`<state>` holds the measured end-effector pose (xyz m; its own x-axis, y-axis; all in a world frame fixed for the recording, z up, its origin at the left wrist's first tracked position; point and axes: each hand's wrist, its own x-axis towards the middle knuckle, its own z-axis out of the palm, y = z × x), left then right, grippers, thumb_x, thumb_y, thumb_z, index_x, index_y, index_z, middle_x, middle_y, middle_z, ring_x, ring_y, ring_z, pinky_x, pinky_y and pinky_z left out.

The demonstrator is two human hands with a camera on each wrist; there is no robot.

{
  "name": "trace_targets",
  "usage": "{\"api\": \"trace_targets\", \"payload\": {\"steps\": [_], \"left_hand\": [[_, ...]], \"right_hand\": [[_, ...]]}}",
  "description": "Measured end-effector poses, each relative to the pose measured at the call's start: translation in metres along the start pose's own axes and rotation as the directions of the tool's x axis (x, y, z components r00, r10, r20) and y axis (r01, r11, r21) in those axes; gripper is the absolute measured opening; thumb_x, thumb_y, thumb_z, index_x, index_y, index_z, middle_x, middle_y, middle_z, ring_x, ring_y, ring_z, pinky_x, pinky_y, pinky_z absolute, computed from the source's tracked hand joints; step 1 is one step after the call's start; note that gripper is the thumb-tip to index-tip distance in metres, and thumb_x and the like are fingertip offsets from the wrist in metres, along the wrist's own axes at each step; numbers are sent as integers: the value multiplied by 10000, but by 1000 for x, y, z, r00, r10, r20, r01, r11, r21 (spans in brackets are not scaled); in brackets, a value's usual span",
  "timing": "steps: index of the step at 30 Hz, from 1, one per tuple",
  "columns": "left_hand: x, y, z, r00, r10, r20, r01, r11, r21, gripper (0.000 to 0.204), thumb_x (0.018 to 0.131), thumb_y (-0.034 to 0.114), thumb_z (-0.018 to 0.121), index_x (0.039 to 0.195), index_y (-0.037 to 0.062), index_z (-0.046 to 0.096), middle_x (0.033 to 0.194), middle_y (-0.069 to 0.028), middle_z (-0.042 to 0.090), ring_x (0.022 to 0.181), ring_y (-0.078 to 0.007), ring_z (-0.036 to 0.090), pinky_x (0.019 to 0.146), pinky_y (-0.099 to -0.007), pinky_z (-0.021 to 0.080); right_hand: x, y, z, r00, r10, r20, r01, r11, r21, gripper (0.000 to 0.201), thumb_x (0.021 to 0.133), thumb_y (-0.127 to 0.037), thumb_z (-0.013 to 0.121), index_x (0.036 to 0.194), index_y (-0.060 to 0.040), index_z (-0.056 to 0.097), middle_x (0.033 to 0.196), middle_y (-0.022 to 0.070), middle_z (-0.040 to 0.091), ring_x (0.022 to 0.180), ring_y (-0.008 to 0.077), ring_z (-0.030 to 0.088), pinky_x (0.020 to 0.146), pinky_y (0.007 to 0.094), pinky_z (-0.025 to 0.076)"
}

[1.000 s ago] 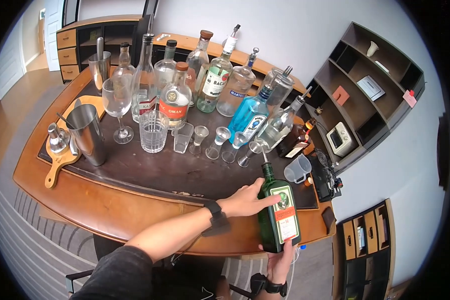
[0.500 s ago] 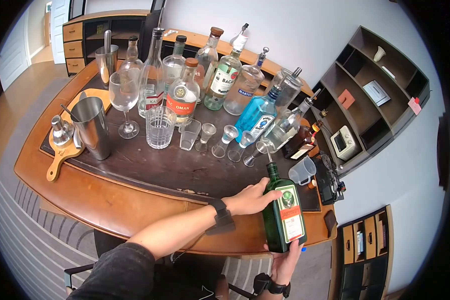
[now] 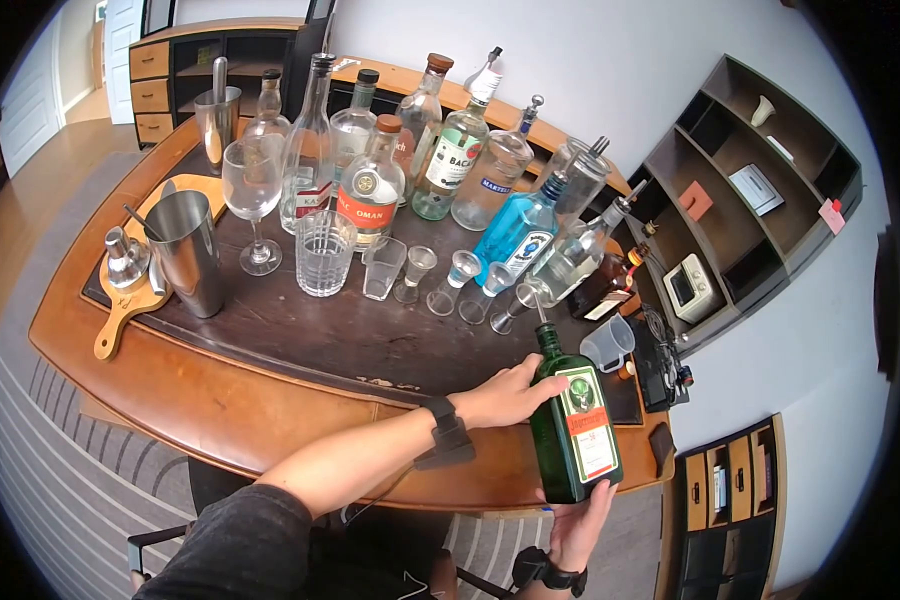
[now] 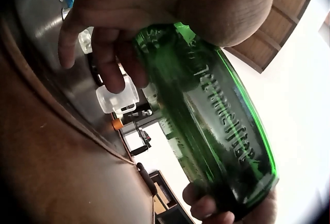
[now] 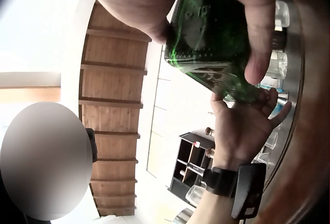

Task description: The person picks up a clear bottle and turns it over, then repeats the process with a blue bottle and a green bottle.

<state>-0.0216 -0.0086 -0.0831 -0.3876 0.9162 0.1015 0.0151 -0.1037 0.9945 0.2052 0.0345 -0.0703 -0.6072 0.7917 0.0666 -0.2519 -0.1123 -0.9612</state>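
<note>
A green bottle (image 3: pixel 592 440) with an orange-and-white label and a metal pourer is held tilted at the table's front right. My left hand (image 3: pixel 505 396) grips its shoulder, thumb across the front. Below, my right hand (image 3: pixel 578 525) holds the base from underneath. In the left wrist view the bottle (image 4: pixel 211 115) shows raised lettering, with the left hand (image 4: pixel 165 7) at its upper end and right fingers (image 4: pixel 206 206) at the base. In the right wrist view, the right hand's thumb and fingers lie on either side of the bottle's base (image 5: pixel 206 33), the left hand (image 5: pixel 242 126) beyond.
Small measuring glasses (image 3: pixel 453 283), a jigger (image 3: pixel 515 308) and a plastic jug (image 3: pixel 608 343) stand just beyond the bottle. Several bottles (image 3: pixel 370 190) line the back. A metal shaker (image 3: pixel 183 255) and wooden board (image 3: pixel 120 318) are at the left.
The head view has shifted, moving the tabletop things slightly right and up in the picture. Both hands keep hold of the green bottle, which appears slightly farther right.
</note>
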Motion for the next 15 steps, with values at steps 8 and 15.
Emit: {"api": "trace_targets", "payload": {"steps": [8,15], "left_hand": [[3,-4,0,1000,8,7,-8,999,-43,618,961,457,455,1327,-38,396,1230,-205,566,1171,-250,521,981,-362,396],[9,-17,4,991,118,-62,-122,991,-62,709,914,555,493,1228,-77,428,1046,-223,622,939,-243,633,780,-345,508]], "right_hand": [[-2,-8,16,996,-75,-47,74,997,-20,508,965,-386,473,1357,-99,323,1253,141,513,996,270,631,635,406,608],[-2,-14,12,998,-56,-2,56,998,2,487,983,-317,466,1360,-82,267,1255,142,496,1004,279,616,668,449,589]]}}
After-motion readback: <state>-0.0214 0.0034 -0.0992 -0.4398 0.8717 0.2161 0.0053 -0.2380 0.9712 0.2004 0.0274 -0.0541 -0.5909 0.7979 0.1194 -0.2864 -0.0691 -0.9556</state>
